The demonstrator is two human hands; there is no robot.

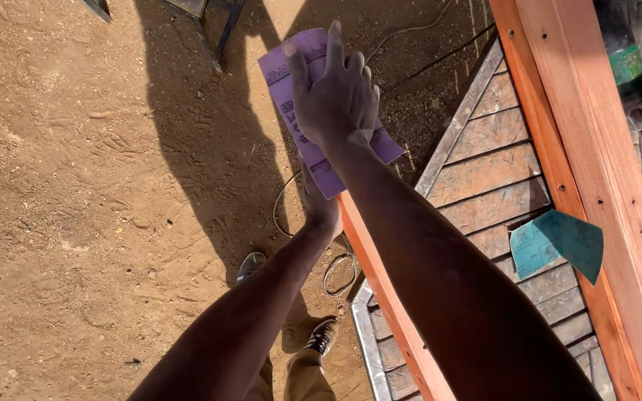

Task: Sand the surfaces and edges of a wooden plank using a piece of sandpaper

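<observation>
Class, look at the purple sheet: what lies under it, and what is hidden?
The purple sheet lies under the right hand, folded over the orange rail. The rail's end is covered; the left hand shows only partly.

Sandpaper sheet (321,111) lies under right hand (334,96), apparently atop rail (380,289); left hand (321,212) beneath.
</observation>
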